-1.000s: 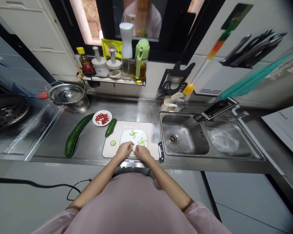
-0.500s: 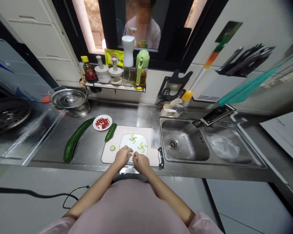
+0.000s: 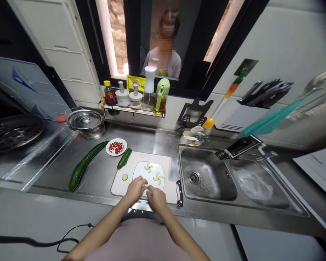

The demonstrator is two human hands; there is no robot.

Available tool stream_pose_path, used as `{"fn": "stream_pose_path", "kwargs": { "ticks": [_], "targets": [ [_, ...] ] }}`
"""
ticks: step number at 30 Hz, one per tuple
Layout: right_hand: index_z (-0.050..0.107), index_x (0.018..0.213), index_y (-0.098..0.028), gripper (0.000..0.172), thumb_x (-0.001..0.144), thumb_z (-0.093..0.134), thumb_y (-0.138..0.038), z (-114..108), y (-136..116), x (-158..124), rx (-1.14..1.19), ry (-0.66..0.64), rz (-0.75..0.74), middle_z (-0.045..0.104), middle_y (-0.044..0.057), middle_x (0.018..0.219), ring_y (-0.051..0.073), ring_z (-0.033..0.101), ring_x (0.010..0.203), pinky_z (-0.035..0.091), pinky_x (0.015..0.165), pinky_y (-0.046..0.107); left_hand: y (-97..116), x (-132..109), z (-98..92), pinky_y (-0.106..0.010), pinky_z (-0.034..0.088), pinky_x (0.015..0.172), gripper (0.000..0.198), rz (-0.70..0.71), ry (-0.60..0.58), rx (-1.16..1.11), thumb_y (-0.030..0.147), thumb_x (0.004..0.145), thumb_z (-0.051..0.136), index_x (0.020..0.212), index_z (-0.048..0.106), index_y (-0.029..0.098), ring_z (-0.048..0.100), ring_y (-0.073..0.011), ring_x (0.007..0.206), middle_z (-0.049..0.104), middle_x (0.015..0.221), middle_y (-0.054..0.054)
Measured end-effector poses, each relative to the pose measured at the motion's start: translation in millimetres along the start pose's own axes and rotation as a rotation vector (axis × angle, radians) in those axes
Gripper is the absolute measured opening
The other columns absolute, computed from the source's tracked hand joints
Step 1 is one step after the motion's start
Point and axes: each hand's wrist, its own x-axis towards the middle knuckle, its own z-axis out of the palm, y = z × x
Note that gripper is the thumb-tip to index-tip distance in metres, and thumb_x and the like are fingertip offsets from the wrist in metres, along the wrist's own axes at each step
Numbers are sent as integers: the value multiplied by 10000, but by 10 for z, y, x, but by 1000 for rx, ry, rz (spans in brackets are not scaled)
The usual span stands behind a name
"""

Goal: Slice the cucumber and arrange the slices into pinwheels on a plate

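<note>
Ahead of me a wall shelf [image 3: 149,112] carries a yellow-capped bottle [image 3: 109,95], two white-lidded jars [image 3: 122,99], a white-topped bottle [image 3: 150,80] and a green-topped oil bottle [image 3: 161,97]. A yellow packet [image 3: 132,82] stands behind them, below the dark-framed window [image 3: 133,40]. On my left, a steel pot [image 3: 93,133] sits on the tabletop [image 3: 141,139], with a stove burner [image 3: 15,134] farther out. On my right, a double sink [image 3: 206,195] has a clear plastic bag [image 3: 254,185] in its far basin. Above it, a teal cloth [image 3: 274,117] slants beside a white knife holder [image 3: 235,117].

Pale cucumber slices [image 3: 159,178], arranged in swirls, white plate [image 3: 140,170]
</note>
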Motion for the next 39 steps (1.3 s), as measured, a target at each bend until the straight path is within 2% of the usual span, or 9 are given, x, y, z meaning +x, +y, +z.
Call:
{"fn": "stream_pose_path", "kwargs": {
  "ticks": [14,21,24,26,30,32,36,39],
  "targets": [
    [602,1100,-232,295,972,341,-284,33,-5,27,-153,-3,-63,711,71,961,207,672,858,373,649,261,29,-4,-5,-273,418,842,240,-30,19,-13,211,858,511,1049,651,250,586,-192,1030,617,1089,-39],
    [581,1180,-225,327,968,339,-281,6,-8,-4,-109,10,-70,718,79,969,213,675,883,404,684,263,37,-25,-12,-274,418,840,232,-21,37,-43,215,856,508,1033,655,246,591,-190,1013,621,1066,-46],
    [523,1297,-213,390,975,328,-316,-17,2,-36,-52,49,-51,720,100,999,217,675,914,420,723,269,28,-46,-2,-268,420,830,227,-10,84,-99,235,866,499,1024,661,242,594,-180,983,627,1042,-43],
    [499,1341,-203,427,981,315,-340,-33,24,-52,-11,85,-25,715,115,1035,219,673,941,427,754,274,-3,-64,10,-269,424,834,236,-27,178,-157,241,877,482,1028,662,238,591,-175,969,634,1022,-40],
    [522,1337,-207,442,980,317,-367,-59,104,-56,73,141,15,712,108,1067,219,669,973,435,796,280,-177,-97,14,-308,421,877,266,-229,468,-203,250,874,484,1074,658,230,567,-204,996,637,1010,-55],
    [544,1317,-207,439,978,322,-372,-67,150,-46,114,165,19,715,99,1061,220,667,977,438,807,282,-311,-115,-7,-339,412,891,285,-362,550,-175,273,866,504,1109,649,233,557,-227,1003,632,1051,-69],
    [576,1281,-212,426,968,333,-369,-88,219,-17,181,207,5,723,78,1037,221,670,954,445,804,285,-559,-152,-73,-385,381,908,324,-529,554,-107,312,877,498,1174,615,256,536,-261,1057,619,1134,-84],
    [592,1259,-216,419,959,344,-372,-110,249,4,227,245,0,727,70,1019,216,671,945,448,803,277,-656,-166,-101,-403,364,906,331,-578,526,-77,350,884,496,1184,608,263,530,-274,1075,613,1157,-92]
  ]
}}
